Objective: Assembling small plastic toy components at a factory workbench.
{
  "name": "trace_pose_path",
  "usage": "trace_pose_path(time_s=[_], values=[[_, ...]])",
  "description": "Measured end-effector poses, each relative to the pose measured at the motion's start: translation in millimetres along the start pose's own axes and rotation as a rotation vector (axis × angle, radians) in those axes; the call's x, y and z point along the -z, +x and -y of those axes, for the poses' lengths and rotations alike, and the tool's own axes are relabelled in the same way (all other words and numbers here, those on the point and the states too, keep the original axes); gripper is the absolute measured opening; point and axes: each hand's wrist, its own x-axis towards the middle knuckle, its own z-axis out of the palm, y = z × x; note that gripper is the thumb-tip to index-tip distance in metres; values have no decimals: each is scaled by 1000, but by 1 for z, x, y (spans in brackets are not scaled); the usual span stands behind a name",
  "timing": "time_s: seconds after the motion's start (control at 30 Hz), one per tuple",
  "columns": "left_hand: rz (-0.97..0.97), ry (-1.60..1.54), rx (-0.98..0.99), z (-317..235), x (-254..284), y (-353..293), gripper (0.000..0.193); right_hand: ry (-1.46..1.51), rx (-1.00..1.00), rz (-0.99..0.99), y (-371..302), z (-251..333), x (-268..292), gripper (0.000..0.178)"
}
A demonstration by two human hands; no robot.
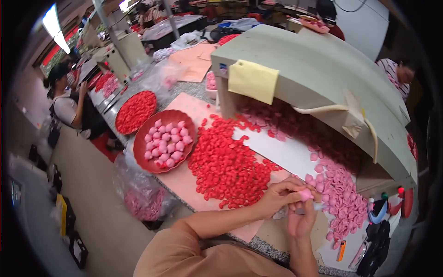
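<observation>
My left hand (pixel 280 197) and my right hand (pixel 302 222) meet over the table's near side. Between their fingertips is a small, rounded pink piece (pixel 305 195), soft-looking, its far end partly covered by fingers. My left hand pinches it from the left, while the fingers of my right hand close around its lower right. Something pale and whitish (pixel 318 207) shows beside the right fingers; its kind is unclear. Left of my hands spreads a heap of small red pieces (pixel 226 171). Flat, cupped pink pieces (pixel 344 203) lie piled to the right.
A red scalloped bowl (pixel 138 154) holds round pink pieces; another dish (pixel 119 121) behind it has red ones. A grey-green arched hood (pixel 314 69) overhangs the work surface. An orange lighter-like object (pixel 341 250) lies at right. A plastic bag (pixel 138 189) stands beside the table. Another person (pixel 69 101) stands left.
</observation>
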Motion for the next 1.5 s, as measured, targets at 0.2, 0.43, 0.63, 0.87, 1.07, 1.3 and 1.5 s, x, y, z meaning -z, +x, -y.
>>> trace_pose_path(time_s=[0.2,0.43,0.63,0.87,1.07,1.3,1.5], values=[[29,-25,-81,-3,7,1,14,-51,33,-12,4,-8,-1,29],[55,-60,-128,0,5,1,15,-16,55,-21,2,-7,5,27],[54,-27,-114,-1,5,2,13,-52,61,-29,3,-7,-6,26],[54,-8,-136,-3,5,0,13,-61,51,-18,2,-7,-5,27],[35,10,-140,-4,5,-1,14,-39,27,-11,2,-8,-5,28],[3,-55,-67,1,4,1,13,-30,-22,-47,3,-2,-2,30],[-24,-82,-101,0,13,-5,21,1,-29,45,7,-7,-6,29]])
